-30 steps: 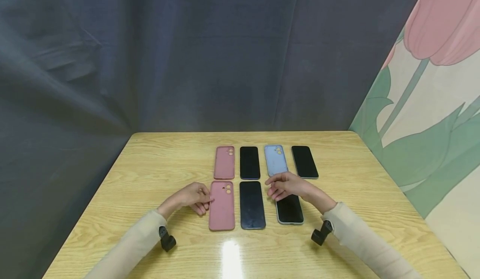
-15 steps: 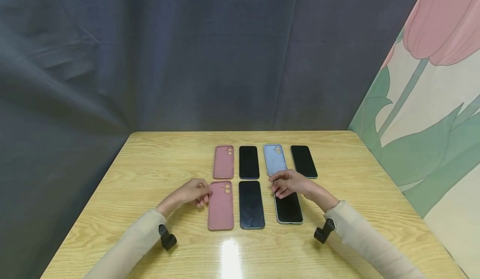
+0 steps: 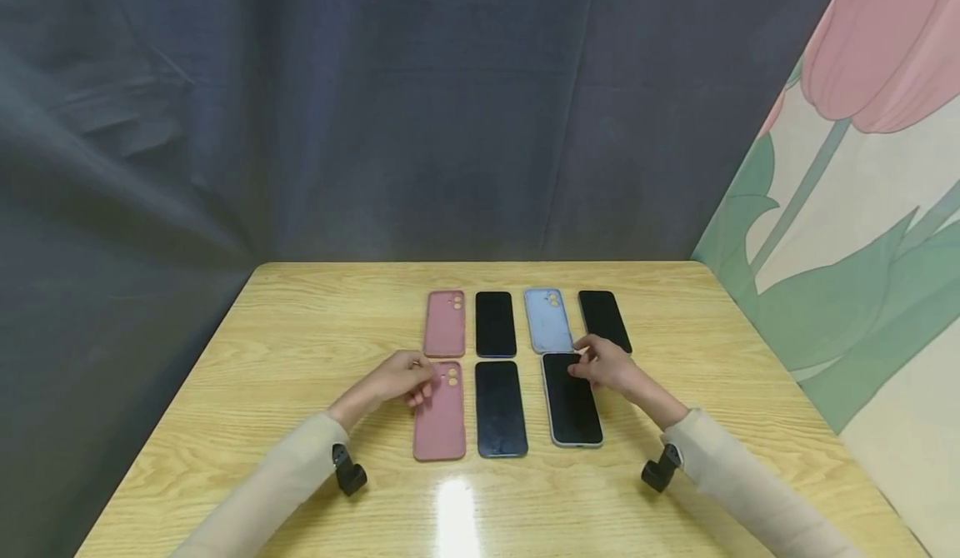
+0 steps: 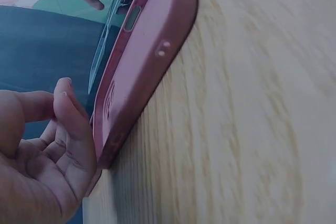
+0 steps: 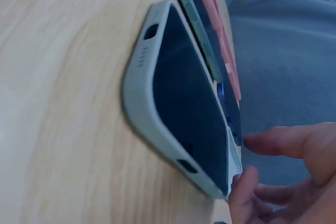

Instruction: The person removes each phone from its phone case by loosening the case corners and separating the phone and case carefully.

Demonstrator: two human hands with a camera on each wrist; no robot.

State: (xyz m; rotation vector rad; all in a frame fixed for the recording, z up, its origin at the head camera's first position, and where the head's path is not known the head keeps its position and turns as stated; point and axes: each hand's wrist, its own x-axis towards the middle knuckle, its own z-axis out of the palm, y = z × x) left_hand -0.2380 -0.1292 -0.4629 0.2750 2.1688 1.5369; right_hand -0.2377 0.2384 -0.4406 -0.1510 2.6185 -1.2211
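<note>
In the head view, my left hand (image 3: 408, 377) overlaps the upper left corner of the near pink phone case (image 3: 440, 425). The left wrist view shows my thumb and forefinger meeting right by that pink case (image 4: 142, 72), with nothing seen between them. My right hand (image 3: 603, 366) is over the upper right part of a black-screened phone (image 3: 573, 408) in a pale case. In the right wrist view, its thumb and fingers stand apart beyond the far end of this phone (image 5: 189, 103). A light blue phone case (image 3: 547, 321) lies just behind it.
Another dark phone (image 3: 501, 412) lies between the near pink case and the cased phone. The back row holds a second pink case (image 3: 446, 325), a black phone (image 3: 495, 325) and another black phone (image 3: 603, 321) at the right. All rest on a wooden table (image 3: 322, 308).
My right hand has moved right, uncovering more of the cased phone and the blue case's lower end. My left hand has shifted right and slightly away, over the near pink case's upper corner.
</note>
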